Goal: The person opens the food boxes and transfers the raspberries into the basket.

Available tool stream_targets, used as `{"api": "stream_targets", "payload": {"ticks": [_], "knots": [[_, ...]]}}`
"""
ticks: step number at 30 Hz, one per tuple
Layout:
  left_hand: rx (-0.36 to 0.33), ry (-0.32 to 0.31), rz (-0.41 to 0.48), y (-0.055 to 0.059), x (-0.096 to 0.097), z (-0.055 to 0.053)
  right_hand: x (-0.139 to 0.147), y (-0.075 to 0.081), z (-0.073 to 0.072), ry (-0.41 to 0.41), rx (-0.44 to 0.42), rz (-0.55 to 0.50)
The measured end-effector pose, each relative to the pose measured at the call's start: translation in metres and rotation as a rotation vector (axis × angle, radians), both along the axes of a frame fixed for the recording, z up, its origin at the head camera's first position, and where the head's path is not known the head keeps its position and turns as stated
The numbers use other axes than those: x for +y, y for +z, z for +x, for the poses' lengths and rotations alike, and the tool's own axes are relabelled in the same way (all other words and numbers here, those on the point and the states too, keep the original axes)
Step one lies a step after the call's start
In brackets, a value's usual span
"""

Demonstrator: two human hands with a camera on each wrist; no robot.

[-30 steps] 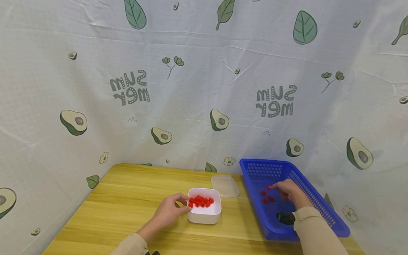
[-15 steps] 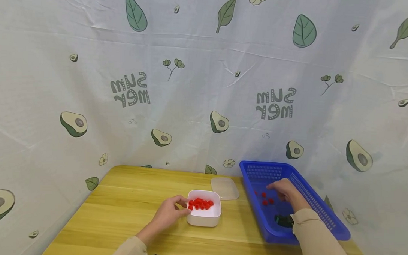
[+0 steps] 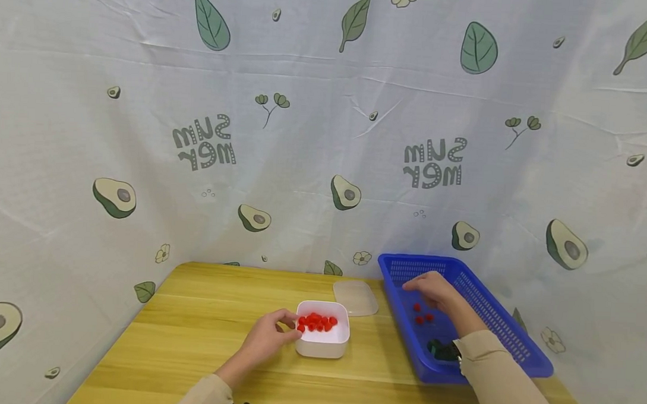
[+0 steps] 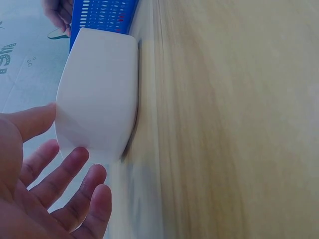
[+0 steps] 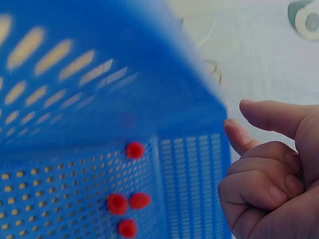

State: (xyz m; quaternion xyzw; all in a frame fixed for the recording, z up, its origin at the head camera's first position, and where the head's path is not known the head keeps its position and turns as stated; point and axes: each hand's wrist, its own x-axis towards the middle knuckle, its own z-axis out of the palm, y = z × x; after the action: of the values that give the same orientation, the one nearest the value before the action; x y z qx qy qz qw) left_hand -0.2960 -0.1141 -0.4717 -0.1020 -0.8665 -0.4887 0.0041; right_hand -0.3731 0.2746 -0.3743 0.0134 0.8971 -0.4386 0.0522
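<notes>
My left hand [image 3: 267, 337] rests against the left side of a white square box [image 3: 322, 349], its thumb and fingers spread and touching the wall near the rim. Red raspberries [image 3: 315, 322] lie inside the box. Over the far left part of a blue plastic basket [image 3: 443, 374], my right hand [image 3: 433, 289] has thumb and index finger extended with a gap between them; the other fingers curl in. Nothing shows in that gap in the right wrist view. Several raspberries [image 5: 117, 203] lie on the basket floor, one of them [image 5: 135, 150] apart from the rest.
A translucent lid [image 3: 355, 298] lies flat on the wooden table [image 3: 218, 317] behind the box, close to the basket. A printed curtain [image 3: 304, 136] hangs behind the table. The basket's raised walls surround the right hand's area.
My right hand has moved left and toward the far end of the basket. One raspberry that was by its fingertips shifted toward the left wall. The left hand and box stay put.
</notes>
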Motion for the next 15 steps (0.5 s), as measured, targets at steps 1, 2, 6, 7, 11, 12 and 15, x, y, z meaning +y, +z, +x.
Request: {"api": "stream_targets", "payload": {"ticks": [1,2,6,7,11,12,15], "knots": [[-0.001,0.000,-0.002,0.000,0.000,0.000,-0.003,0.002,0.001,0.009,0.005,0.003],[-0.002,-0.001,-0.003,0.000,0.000,0.000,-0.005,0.004,0.002,0.024,0.011,0.006],[-0.002,0.002,-0.008,0.000,0.000,-0.001,-0.018,0.012,0.005,0.066,0.022,0.004],[-0.002,0.003,-0.008,0.000,0.000,-0.001,-0.021,0.014,0.006,0.077,0.021,-0.004],[0.006,0.000,-0.012,0.000,0.000,-0.002,-0.034,0.019,0.009,0.115,0.012,-0.031],[0.005,0.000,-0.012,-0.001,0.000,-0.002,-0.036,0.020,0.010,0.128,0.009,-0.035],[0.005,0.000,-0.015,-0.002,0.000,-0.002,-0.045,0.020,0.011,0.130,0.000,-0.033]]}}
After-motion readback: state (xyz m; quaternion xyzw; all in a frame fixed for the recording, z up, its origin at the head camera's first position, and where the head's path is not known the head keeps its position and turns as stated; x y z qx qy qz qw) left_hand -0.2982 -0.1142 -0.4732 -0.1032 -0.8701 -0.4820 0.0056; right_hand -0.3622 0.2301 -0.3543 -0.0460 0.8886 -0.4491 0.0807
